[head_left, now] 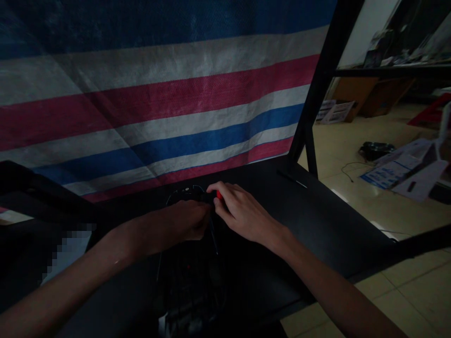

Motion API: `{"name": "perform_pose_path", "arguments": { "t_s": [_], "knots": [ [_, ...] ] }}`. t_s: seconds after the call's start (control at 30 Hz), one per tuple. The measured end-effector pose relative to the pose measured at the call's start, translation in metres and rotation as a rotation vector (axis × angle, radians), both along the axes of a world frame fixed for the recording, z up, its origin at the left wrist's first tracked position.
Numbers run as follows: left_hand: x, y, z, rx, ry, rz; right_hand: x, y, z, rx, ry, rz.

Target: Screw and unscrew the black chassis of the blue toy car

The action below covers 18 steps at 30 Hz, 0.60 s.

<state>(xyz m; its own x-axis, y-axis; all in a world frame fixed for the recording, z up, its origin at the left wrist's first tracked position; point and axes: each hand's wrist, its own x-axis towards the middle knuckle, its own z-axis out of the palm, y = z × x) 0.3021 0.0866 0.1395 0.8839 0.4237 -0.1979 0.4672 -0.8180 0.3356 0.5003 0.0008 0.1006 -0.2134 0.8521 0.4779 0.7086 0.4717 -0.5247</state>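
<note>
A long black device (190,291) lies on the black tabletop, too dark to name, with parts like a machine's chassis and thin edges or wires. Over its far end, my left hand (190,219) is closed, knuckles up; what its fingers hold is hidden. Right beside it, my right hand (241,209) curls its thumb and index finger around a small red object (219,195), only partly visible. Dark parts with a pale dot lie just beyond the fingers, and their kind is too dim to tell.
A striped tarpaulin (211,98) hangs behind the black table (289,220). Black frame posts (305,126) stand at its right. Beyond, the tiled floor (334,164) holds a black item (377,151) and white-and-blue boards (405,166). A blurred pale patch (70,253) is at left.
</note>
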Motion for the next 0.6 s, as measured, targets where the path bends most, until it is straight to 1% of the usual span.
{"name": "perform_pose_path", "arguments": {
  "t_s": [0.1,0.17,0.27,0.37,0.43,0.5,0.6],
  "knots": [
    [-0.011,-0.010,0.012,-0.036,0.006,-0.039,0.000,-0.001,0.002,-0.008,0.013,0.008],
    [-0.018,-0.017,0.014,-0.049,-0.010,-0.024,0.000,-0.001,0.002,-0.012,0.020,0.004],
    [-0.025,-0.025,0.007,0.000,-0.033,0.013,0.001,-0.001,0.001,-0.008,0.022,-0.003],
    [-0.025,-0.029,-0.003,0.126,-0.043,0.010,0.001,0.000,0.000,-0.009,0.013,-0.008],
    [-0.023,-0.031,-0.008,0.218,-0.037,-0.013,0.002,0.000,0.000,-0.012,0.006,-0.011],
    [-0.021,-0.036,-0.008,0.296,-0.018,-0.028,0.002,0.000,0.000,-0.019,0.005,-0.016],
    [-0.021,-0.044,-0.004,0.349,-0.003,-0.017,0.002,0.000,0.001,-0.024,0.007,-0.019]
  ]
}}
